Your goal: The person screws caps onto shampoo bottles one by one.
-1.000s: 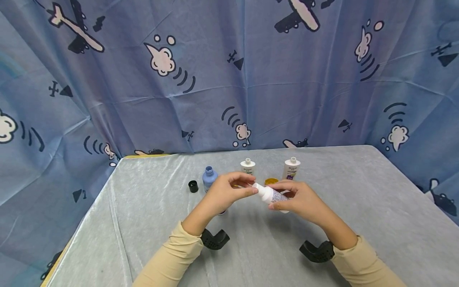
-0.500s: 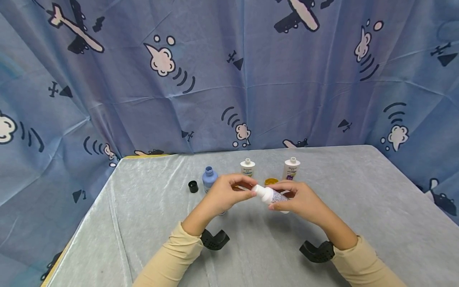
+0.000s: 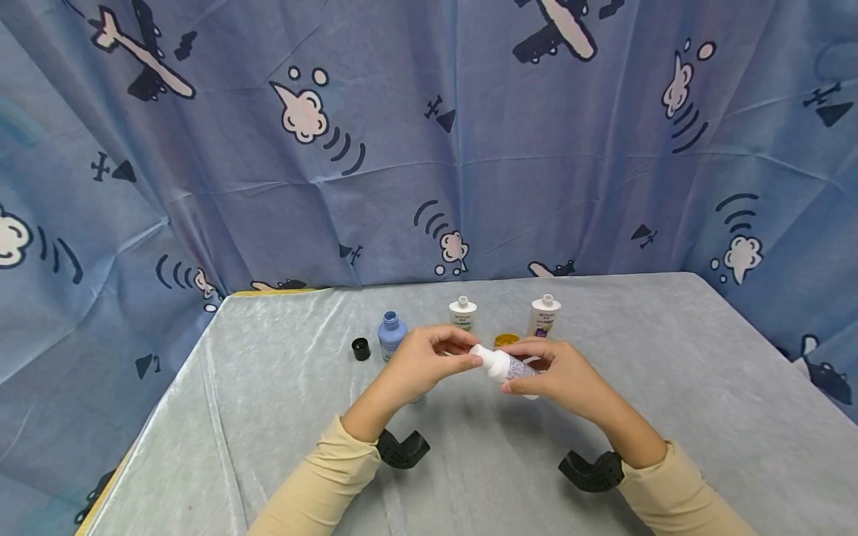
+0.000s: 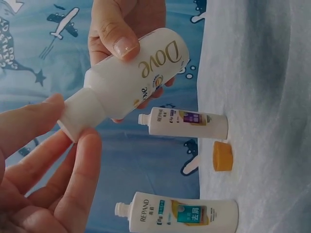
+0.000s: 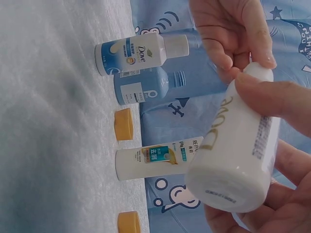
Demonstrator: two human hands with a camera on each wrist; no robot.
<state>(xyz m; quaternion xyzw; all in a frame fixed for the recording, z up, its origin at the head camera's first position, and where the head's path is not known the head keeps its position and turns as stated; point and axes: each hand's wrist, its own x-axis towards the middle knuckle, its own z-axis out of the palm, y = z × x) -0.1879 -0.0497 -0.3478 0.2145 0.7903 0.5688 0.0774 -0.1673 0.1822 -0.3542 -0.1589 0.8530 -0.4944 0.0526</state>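
A white Dove bottle (image 4: 141,73) is held tilted in the air between both hands. My right hand (image 3: 559,372) grips its body, thumb on one side and fingers on the other. My left hand (image 3: 425,359) pinches the bottle's white cap (image 4: 83,114) between thumb and fingertips; the cap sits on the neck. In the right wrist view, the bottle's base faces the camera. Behind the hands stand two uncapped white Repand bottles, one with a teal label (image 5: 163,158) and one with a purple label (image 4: 187,122).
A blue uncapped bottle (image 3: 391,333) stands left, with a black cap (image 3: 361,348) beside it. A second Dove bottle (image 5: 131,53), capped, stands near the left hand. Yellow caps (image 3: 506,339) lie among the bottles on the grey cloth-covered table (image 3: 281,417). A patterned curtain (image 3: 389,149) hangs behind.
Both hands keep hold of the bottle and cap in nearly the same place. The left fingers shift slightly around the cap.
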